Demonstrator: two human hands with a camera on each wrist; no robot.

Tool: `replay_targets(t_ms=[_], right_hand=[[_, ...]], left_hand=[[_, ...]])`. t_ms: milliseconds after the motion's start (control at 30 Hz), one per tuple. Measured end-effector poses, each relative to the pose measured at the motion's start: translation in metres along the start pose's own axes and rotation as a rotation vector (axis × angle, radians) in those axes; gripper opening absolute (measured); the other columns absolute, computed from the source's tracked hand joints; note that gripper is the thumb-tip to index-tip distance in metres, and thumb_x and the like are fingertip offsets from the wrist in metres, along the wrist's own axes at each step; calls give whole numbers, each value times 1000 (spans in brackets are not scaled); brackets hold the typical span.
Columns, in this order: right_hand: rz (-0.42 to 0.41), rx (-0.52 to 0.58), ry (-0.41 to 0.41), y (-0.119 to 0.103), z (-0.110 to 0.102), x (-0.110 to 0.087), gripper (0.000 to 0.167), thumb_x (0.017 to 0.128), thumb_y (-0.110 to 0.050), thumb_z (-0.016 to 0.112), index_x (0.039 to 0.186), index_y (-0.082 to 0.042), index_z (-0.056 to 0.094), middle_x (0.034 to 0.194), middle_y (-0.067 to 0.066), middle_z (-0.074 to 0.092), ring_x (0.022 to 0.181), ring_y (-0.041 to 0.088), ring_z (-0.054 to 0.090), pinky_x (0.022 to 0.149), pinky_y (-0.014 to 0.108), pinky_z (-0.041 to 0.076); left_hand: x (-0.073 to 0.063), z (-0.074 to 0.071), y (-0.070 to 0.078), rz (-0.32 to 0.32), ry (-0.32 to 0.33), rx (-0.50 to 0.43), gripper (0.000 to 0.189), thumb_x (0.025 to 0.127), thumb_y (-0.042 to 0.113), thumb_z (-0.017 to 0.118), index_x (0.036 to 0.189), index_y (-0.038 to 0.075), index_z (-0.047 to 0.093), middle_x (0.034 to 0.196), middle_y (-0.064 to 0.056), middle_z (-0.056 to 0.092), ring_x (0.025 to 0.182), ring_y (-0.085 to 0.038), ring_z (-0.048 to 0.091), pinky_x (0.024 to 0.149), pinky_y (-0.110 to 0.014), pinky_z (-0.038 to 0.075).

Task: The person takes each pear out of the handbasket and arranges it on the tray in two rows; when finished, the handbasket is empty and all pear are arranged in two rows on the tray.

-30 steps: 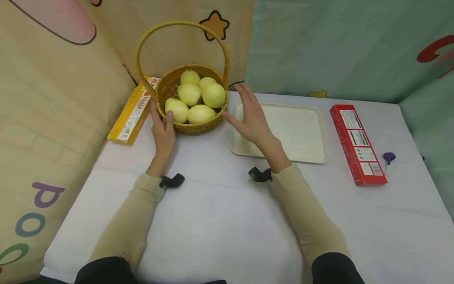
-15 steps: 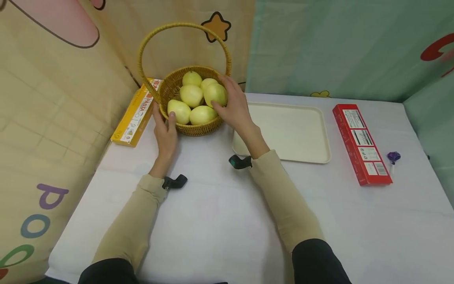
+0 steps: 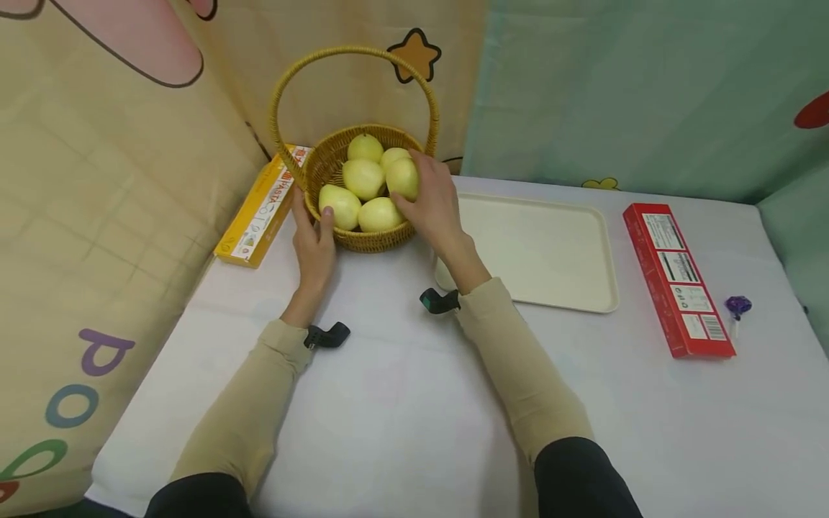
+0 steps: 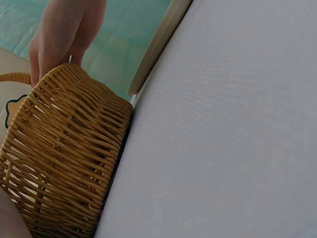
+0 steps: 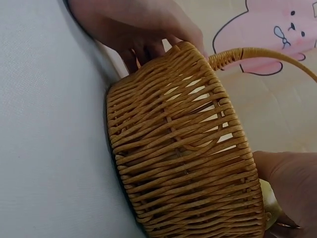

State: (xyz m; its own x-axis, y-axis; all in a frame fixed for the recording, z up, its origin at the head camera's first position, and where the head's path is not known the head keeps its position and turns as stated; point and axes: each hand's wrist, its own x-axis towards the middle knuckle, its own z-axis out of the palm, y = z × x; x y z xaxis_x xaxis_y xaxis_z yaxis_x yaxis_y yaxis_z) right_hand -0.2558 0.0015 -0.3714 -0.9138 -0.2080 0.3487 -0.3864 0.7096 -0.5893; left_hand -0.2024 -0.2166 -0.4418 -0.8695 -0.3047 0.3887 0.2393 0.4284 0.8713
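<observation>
A woven basket [image 3: 367, 243] with a tall arched handle stands at the back left of the table, holding several yellow-green pears [image 3: 364, 179]. My left hand [image 3: 315, 252] grips the basket's left side, its thumb over the rim and the other fingers along the outer wall. Reaching over the right rim, my right hand [image 3: 435, 205] holds the rightmost pear [image 3: 402, 179] between thumb and fingers. That pear is still among the others, and the hand covers its right side. In the right wrist view, the basket wall [image 5: 183, 148] hides most of the fruit.
A yellow pasta box [image 3: 262, 212] lies left of the basket. To its right lies a cream tray [image 3: 537, 248], partly behind my right arm. Farther right are a red box [image 3: 678, 280] and a purple lollipop [image 3: 737, 306]. Fabric curtains [image 3: 622, 93] border the table's back.
My right hand has moved left from beside the basket, over its rim, and taken hold of the rightmost pear. The left hand stays on the basket. The head view has shifted slightly.
</observation>
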Motion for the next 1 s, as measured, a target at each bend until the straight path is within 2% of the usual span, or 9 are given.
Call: replay_targets(t_ms=[333,533,633,800,1000], right_hand=[[-5,22,120,5,2,4,66,84,-30,82,143,-8,62,138,8,69,123,33,58,103,46,48],[10,190,184,1,-13,-1,65,79,-26,85,138,-8,66,132,10,72,116,32,62,101,47,48],[26,302,214,3,-26,-4,63,78,-23,86,136,-10,67,131,7,72,114,27,64,99,41,51],[72,389,268,17,-44,-6,58,78,-22,85,133,-12,69,126,6,73,112,21,66,93,34,54],[181,407,281,47,-60,-11,56,79,-21,87,131,-9,70,125,10,73,113,23,66,94,38,54]], left_hand=[[-1,2,2,0,-5,-21,75,110,39,47,170,11,12,177,-6,20,158,-15,27,128,-31,26],[-1,-1,2,-2,-3,-8,75,110,40,47,170,11,13,176,-7,22,158,-18,29,128,-32,27],[-1,-2,2,-7,-3,-5,75,110,40,47,170,11,13,176,-7,22,158,-18,30,128,-32,27],[-1,-3,1,-13,-6,5,75,110,42,46,170,13,12,176,-6,23,158,-16,29,128,-30,25],[-1,-2,0,-16,-13,6,75,110,42,46,170,14,12,176,-6,22,158,-15,28,129,-29,24]])
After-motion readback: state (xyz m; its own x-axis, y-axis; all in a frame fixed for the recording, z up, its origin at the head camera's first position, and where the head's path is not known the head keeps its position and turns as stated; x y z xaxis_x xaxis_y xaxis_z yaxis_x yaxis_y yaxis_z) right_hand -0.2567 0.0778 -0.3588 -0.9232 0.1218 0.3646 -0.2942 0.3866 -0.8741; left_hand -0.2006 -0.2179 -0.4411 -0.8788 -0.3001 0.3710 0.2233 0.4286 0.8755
